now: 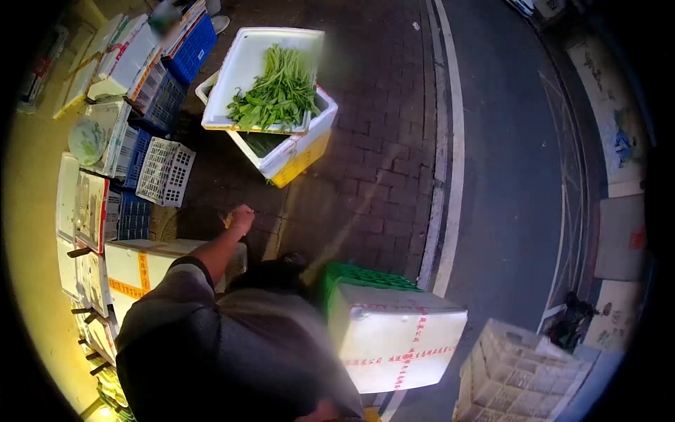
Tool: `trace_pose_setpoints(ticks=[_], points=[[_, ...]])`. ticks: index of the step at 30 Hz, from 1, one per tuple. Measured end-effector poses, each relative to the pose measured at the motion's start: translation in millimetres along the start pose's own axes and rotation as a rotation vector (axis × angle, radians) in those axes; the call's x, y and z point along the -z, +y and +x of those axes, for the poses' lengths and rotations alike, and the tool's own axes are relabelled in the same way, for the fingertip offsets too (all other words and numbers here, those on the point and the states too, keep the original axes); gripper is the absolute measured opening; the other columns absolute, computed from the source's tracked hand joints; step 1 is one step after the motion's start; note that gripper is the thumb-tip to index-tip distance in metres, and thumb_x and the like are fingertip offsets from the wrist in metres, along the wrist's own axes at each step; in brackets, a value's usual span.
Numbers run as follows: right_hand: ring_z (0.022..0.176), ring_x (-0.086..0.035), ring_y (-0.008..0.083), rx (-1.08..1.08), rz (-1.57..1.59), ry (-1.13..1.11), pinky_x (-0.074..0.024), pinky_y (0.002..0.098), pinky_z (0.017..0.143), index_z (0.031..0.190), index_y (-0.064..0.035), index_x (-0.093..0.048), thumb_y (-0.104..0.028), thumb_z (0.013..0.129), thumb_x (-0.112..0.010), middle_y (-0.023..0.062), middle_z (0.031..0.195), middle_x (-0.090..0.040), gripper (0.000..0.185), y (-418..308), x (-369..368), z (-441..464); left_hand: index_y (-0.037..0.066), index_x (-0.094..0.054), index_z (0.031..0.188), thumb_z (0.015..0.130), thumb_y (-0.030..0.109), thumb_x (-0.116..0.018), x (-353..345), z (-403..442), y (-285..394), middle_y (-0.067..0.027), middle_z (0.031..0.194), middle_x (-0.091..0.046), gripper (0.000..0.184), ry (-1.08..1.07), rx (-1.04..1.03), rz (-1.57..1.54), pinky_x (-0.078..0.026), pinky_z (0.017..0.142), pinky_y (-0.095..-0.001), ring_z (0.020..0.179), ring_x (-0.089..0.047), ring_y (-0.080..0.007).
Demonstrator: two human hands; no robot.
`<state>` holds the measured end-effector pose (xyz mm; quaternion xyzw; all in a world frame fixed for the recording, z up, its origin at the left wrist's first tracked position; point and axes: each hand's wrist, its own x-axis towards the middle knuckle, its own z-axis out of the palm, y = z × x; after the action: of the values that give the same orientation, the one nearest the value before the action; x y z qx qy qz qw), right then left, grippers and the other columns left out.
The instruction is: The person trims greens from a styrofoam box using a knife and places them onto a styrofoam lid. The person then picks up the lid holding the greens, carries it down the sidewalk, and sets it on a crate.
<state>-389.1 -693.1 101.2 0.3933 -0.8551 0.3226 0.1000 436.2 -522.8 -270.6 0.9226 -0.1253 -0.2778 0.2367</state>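
My left hand point(241, 219) hangs out ahead of my body over the brick pavement, its fingers curled. A small pale bit shows at its edge, too small to name. Nearest to it are the closed white foam box point(165, 253) with orange tape and the white plastic basket point(166, 171). At the bottom edge a patch of skin, seemingly my right hand point(325, 411), shows with its fingers hidden. Farther ahead, leafy greens point(278, 91) lie in an open white foam box point(239, 63), stacked at an angle on another foam box point(302, 156).
On the left, foam boxes point(126, 56) and blue crates point(193, 50) line the wall, with a bagged round green vegetable point(88, 141) among them. Right of me are a green crate point(373, 276), a taped foam box point(401, 344) and beige crates point(520, 373). A road point(506, 155) runs beyond the white line.
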Motion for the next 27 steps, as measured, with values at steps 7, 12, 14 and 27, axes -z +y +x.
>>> trace_pose_setpoints(ticks=[7,12,14,27], points=[[0.095,-0.062,0.0287,-0.087,0.319,-0.195,-0.0512,0.0415,0.081,0.130,0.0001,-0.056,-0.031,0.096,-0.059,0.0209,0.116,-0.063,0.046,-100.8,-85.4,45.5,0.004,-0.062,0.089,0.086,0.015,-0.066,4.4,58.7,-21.4,-0.0101,0.085,-0.061,0.013,0.072,0.046,0.005,-0.050,0.071,-0.0427,0.081,-0.062,-0.0260],[0.073,-0.050,0.0177,0.183,0.476,-0.351,-0.0454,0.0340,0.063,0.103,0.0037,-0.066,-0.032,0.094,-0.066,0.0114,0.085,-0.065,0.037,-182.1,-210.0,85.9,0.004,-0.064,0.083,0.081,0.019,-0.067,-21.1,97.8,-6.2,-0.0114,0.076,-0.062,0.015,0.008,0.107,0.036,-0.050,0.065,-0.0443,0.072,-0.064,-0.0274],[0.061,-0.050,0.0115,0.174,0.276,-0.599,-0.0403,0.0280,0.053,0.095,-0.0012,-0.064,-0.028,0.094,-0.066,0.0009,0.072,-0.056,0.027,-199.0,-283.7,126.8,0.005,-0.070,0.070,0.074,0.025,-0.066,-43.9,100.0,7.2,-0.0169,0.069,-0.067,0.021,0.041,0.125,-0.186,-0.051,0.064,-0.0456,0.069,-0.068,-0.0325],[0.066,-0.050,0.0103,0.041,0.437,-1.268,-0.0395,0.0311,0.053,0.086,0.0034,-0.068,-0.031,0.090,-0.070,0.0007,0.072,-0.059,0.035,-479.9,-621.7,21.0,0.005,-0.073,0.080,0.070,0.026,-0.068,-46.9,66.1,106.0,-0.0162,0.082,-0.070,0.024,0.202,0.325,-0.004,-0.052,0.068,-0.0431,0.076,-0.068,-0.0312]])
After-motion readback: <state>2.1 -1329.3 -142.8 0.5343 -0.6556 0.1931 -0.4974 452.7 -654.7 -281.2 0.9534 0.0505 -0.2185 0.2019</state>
